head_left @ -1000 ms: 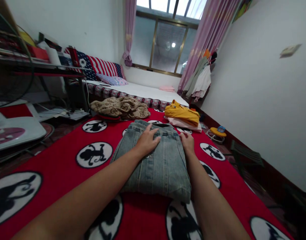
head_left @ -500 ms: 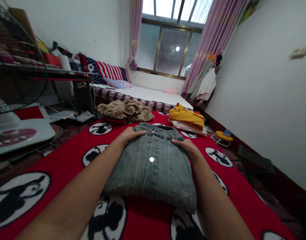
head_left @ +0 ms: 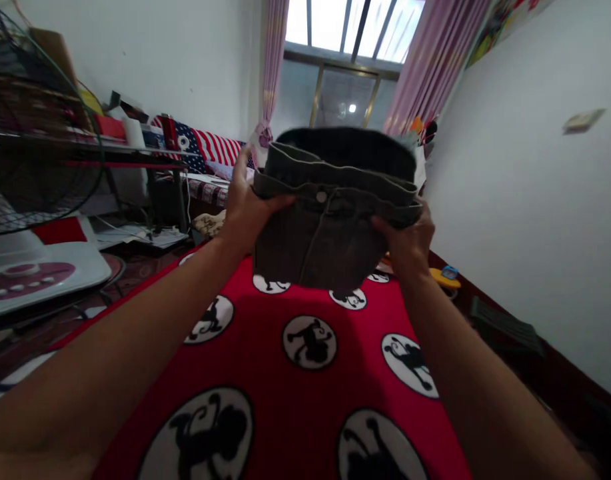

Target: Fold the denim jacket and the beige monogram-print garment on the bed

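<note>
A folded denim jacket [head_left: 330,243] hangs in the air above the red bedspread [head_left: 270,313], its underside dark in shadow. Its button band and layered upper edges face me, slightly gaping at the top. My left hand [head_left: 250,203] grips the left end of that edge, thumb in front, some fingers behind the cloth. At the right end my right hand [head_left: 408,233] holds it the same way, with the fingertips hidden. A brown patterned garment [head_left: 208,225] shows only in part behind my left hand. The yellow garment is almost wholly hidden behind the jacket.
On the left stand a fan [head_left: 35,127] and a cluttered desk [head_left: 135,150]. A second bed with a striped, starred cushion [head_left: 218,143] lies beyond. To the right are a yellow stool [head_left: 441,279], a dark green folding seat [head_left: 505,327] and the wall.
Both hands have raised the denim jacket off the bedspread, up and away from me. It now blocks the view of the far garments and part of the window.
</note>
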`<act>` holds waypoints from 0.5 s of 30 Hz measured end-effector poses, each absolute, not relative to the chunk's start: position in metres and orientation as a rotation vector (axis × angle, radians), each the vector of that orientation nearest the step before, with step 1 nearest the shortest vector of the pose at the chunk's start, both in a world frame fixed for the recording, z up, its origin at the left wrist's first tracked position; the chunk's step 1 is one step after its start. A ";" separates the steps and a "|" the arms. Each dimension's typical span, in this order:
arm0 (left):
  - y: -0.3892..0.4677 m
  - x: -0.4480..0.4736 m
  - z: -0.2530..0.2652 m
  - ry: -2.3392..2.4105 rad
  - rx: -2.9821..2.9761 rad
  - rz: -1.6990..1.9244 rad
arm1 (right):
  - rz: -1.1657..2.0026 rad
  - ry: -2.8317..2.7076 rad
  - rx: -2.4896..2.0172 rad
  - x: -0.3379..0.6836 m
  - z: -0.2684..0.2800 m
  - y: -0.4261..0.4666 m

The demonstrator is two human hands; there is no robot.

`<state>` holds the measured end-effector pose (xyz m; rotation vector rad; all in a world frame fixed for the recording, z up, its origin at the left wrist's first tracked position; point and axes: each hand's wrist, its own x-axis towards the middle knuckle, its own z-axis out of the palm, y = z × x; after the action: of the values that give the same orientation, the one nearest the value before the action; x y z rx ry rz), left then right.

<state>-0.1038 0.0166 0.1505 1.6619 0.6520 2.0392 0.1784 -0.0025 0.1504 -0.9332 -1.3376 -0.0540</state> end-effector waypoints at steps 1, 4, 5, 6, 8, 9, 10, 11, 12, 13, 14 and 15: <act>0.015 -0.105 0.155 0.614 1.757 2.039 | -0.097 -1.366 -0.921 0.186 0.152 0.001; 0.000 -0.109 0.132 0.617 2.053 1.837 | -0.092 -1.434 -1.054 0.212 0.116 0.001; -0.006 -0.110 0.114 0.642 2.150 1.726 | -0.072 -1.431 -1.144 0.221 0.093 -0.002; -0.012 -0.112 0.094 0.672 2.248 1.563 | -0.048 -1.380 -1.252 0.230 0.068 -0.005; -0.019 -0.114 0.053 0.730 2.328 1.341 | 0.074 -1.229 -1.387 0.245 0.016 -0.013; -0.021 -0.114 0.037 0.796 2.300 1.296 | 0.132 -1.107 -1.432 0.251 -0.005 -0.016; -0.021 -0.114 0.025 0.873 2.256 1.305 | 0.186 -1.038 -1.462 0.255 -0.022 -0.019; -0.021 -0.112 0.019 0.958 2.203 1.351 | 0.225 -1.004 -1.458 0.257 -0.033 -0.021; -0.020 -0.109 0.017 1.034 2.158 1.420 | 0.237 -0.993 -1.445 0.257 -0.039 -0.023; -0.018 -0.104 0.018 1.084 2.135 1.493 | 0.231 -1.008 -1.428 0.256 -0.041 -0.024; -0.017 -0.098 0.021 1.097 2.144 1.548 | 0.214 -1.025 -1.416 0.254 -0.040 -0.025; -0.016 -0.090 0.025 1.073 2.183 1.573 | 0.195 -1.034 -1.413 0.251 -0.037 -0.025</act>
<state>-0.0899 -0.0156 0.0247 2.1827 1.0733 1.5734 0.2511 -0.0247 -0.0374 -1.4128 -1.0342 0.1948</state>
